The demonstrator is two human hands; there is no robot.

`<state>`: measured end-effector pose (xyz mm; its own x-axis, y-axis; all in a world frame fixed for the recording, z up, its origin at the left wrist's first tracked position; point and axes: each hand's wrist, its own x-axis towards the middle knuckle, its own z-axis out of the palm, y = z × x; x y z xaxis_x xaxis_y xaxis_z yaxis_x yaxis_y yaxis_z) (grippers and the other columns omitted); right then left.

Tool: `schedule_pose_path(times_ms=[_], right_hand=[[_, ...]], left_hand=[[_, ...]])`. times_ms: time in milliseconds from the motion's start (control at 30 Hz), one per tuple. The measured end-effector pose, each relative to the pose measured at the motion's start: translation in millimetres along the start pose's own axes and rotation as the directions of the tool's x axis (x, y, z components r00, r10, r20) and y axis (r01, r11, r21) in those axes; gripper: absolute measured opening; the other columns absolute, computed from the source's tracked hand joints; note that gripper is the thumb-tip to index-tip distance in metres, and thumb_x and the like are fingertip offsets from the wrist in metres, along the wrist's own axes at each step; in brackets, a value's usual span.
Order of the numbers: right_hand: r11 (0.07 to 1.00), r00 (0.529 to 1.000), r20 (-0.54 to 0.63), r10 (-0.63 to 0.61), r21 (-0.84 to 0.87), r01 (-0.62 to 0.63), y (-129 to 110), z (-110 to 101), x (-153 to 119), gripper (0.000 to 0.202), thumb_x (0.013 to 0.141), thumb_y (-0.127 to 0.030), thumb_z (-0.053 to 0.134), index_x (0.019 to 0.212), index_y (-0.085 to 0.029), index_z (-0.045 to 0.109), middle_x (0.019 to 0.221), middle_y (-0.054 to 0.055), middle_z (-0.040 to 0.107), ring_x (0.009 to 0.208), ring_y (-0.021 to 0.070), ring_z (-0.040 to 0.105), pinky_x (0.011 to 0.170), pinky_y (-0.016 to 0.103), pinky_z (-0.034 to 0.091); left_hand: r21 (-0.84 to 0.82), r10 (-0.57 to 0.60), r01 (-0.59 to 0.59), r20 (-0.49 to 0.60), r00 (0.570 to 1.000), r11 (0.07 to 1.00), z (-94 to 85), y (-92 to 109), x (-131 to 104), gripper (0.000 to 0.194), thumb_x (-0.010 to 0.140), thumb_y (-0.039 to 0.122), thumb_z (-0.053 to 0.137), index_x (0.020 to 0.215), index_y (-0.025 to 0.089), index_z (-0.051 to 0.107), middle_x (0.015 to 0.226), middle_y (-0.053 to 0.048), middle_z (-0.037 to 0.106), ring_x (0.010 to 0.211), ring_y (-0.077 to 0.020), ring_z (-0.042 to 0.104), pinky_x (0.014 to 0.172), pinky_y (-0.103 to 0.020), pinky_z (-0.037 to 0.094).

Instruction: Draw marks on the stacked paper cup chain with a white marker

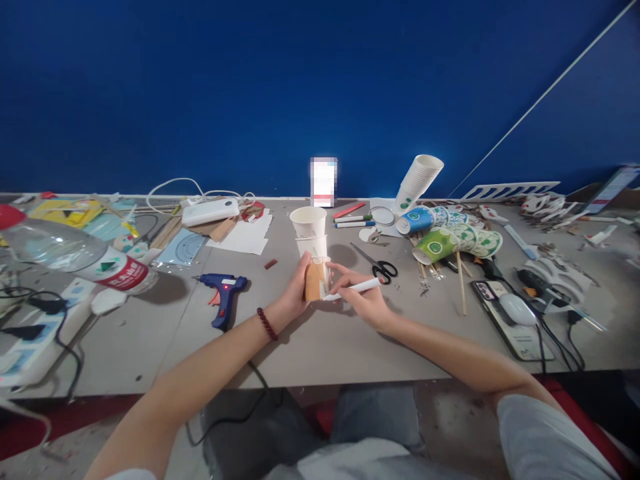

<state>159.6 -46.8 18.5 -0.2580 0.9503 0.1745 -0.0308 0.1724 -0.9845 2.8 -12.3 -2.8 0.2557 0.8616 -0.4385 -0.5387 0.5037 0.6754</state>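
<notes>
A small brown-and-white paper cup (316, 280) is in my left hand (296, 285), whose fingers wrap its left side. White paper cups (309, 223) stand just behind and above it, seeming stacked or lined up with it; whether they touch is unclear. My right hand (363, 297) is closed on a white pen (363, 286), its tip at the lower right of the brown cup. Black scissors (384, 270) lie to the right of my right hand. A blue glue gun (225, 293) rests on the table left of my left hand.
Left are a large bottle (75, 250) and a power strip (47, 333). A lit phone (324, 181) stands at the back. Markers (353, 221), a tilted white cup stack (419, 180) and patterned cups (435, 245) lie right of centre, with another phone (505, 320) at the right.
</notes>
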Motion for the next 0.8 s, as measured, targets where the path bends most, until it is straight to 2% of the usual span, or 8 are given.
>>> schedule_pose_path(times_ms=[200, 300, 367, 467, 533, 667, 733, 800], right_hand=[[0.997, 0.997, -0.042, -0.069, 0.018, 0.07, 5.6, -2.1, 1.1, 0.019, 0.085, -0.038, 0.068, 0.073, -0.024, 0.072, 0.071, 0.007, 0.073, 0.129, 0.0329, 0.059, 0.095, 0.046, 0.054], [0.999, 0.995, -0.088, -0.042, 0.018, 0.044, 9.2, -2.3, 1.4, 0.025, 0.086, -0.047, 0.067, 0.08, -0.023, 0.072, 0.093, 0.01, 0.077, 0.121, 0.0319, 0.065, 0.08, 0.04, 0.059], [1.0, 0.994, -0.107, -0.004, 0.023, 0.007, 11.2, -2.3, 1.3, 0.03, 0.086, -0.051, 0.066, 0.084, -0.022, 0.071, 0.111, 0.013, 0.075, 0.104, 0.0281, 0.072, 0.068, 0.034, 0.059], [1.0, 0.994, -0.11, 0.006, 0.021, -0.003, 12.6, -2.4, 1.2, 0.03, 0.087, -0.051, 0.066, 0.087, -0.021, 0.071, 0.121, 0.014, 0.072, 0.084, 0.0211, 0.074, 0.065, 0.033, 0.059], [1.0, 0.994, -0.106, -0.016, 0.019, 0.018, 11.8, -2.2, 1.2, 0.027, 0.087, -0.048, 0.066, 0.084, -0.021, 0.071, 0.113, 0.013, 0.075, 0.098, 0.0255, 0.073, 0.068, 0.034, 0.06], [0.999, 0.998, -0.049, -0.038, 0.017, 0.039, 4.8, -0.7, 0.4, 0.019, 0.084, -0.036, 0.066, 0.07, -0.023, 0.07, 0.073, 0.008, 0.071, 0.13, 0.0329, 0.059, 0.073, 0.036, 0.06], [1.0, 1.0, -0.014, 0.018, 0.006, -0.018, 0.1, 0.4, -0.5, 0.019, 0.081, -0.033, 0.066, 0.065, -0.024, 0.069, 0.069, 0.008, 0.069, 0.136, 0.034, 0.052, 0.062, 0.032, 0.059], [0.999, 0.999, 0.004, 0.05, -0.009, -0.05, -3.3, 1.3, -1.3, 0.019, 0.08, -0.03, 0.066, 0.062, -0.024, 0.069, 0.07, 0.009, 0.07, 0.139, 0.0349, 0.049, 0.061, 0.033, 0.058]], left_hand=[[-0.02, -0.012, 0.012, 0.026, 1.0, 1.0, 0.0, -0.4, 1.0, 0.05, 0.09, 0.063, 0.051, 0.093, 0.016, 0.068, 0.075, -0.006, 0.07, 0.065, -0.0181, 0.067, 0.059, -0.029, 0.054], [-0.023, 0.026, -0.025, 0.08, 0.996, 0.999, 0.0, -1.1, 1.5, 0.05, 0.089, 0.063, 0.054, 0.095, 0.015, 0.069, 0.078, -0.006, 0.071, 0.065, -0.0173, 0.067, 0.06, -0.028, 0.053], [-0.016, 0.039, -0.038, 0.098, 0.994, 0.999, 0.4, -1.2, 1.4, 0.051, 0.089, 0.063, 0.054, 0.096, 0.015, 0.07, 0.081, -0.006, 0.072, 0.067, -0.0173, 0.067, 0.062, -0.028, 0.054], [-0.007, 0.031, -0.03, 0.093, 0.995, 1.0, 1.1, -1.1, 0.9, 0.052, 0.089, 0.063, 0.053, 0.096, 0.015, 0.07, 0.082, -0.007, 0.073, 0.068, -0.0174, 0.068, 0.063, -0.028, 0.054], [-0.007, 0.024, -0.024, 0.07, 0.997, 1.0, 1.1, -1.0, 0.7, 0.051, 0.09, 0.063, 0.053, 0.095, 0.015, 0.07, 0.08, -0.006, 0.072, 0.066, -0.017, 0.067, 0.061, -0.028, 0.053], [-0.011, 0.007, -0.007, 0.016, 1.0, 1.0, -0.2, -1.3, 0.6, 0.05, 0.089, 0.063, 0.054, 0.092, 0.016, 0.069, 0.075, -0.005, 0.069, 0.065, -0.0178, 0.066, 0.058, -0.029, 0.053], [-0.017, 0.003, -0.003, -0.001, 1.0, 1.0, -0.8, -1.2, 0.6, 0.049, 0.088, 0.064, 0.055, 0.09, 0.016, 0.068, 0.075, -0.006, 0.069, 0.068, -0.0185, 0.067, 0.06, -0.029, 0.054], [-0.024, -0.003, 0.003, -0.007, 1.0, 1.0, -1.1, -0.9, 0.6, 0.048, 0.088, 0.063, 0.056, 0.09, 0.016, 0.068, 0.077, -0.007, 0.07, 0.07, -0.0188, 0.068, 0.063, -0.029, 0.054]])
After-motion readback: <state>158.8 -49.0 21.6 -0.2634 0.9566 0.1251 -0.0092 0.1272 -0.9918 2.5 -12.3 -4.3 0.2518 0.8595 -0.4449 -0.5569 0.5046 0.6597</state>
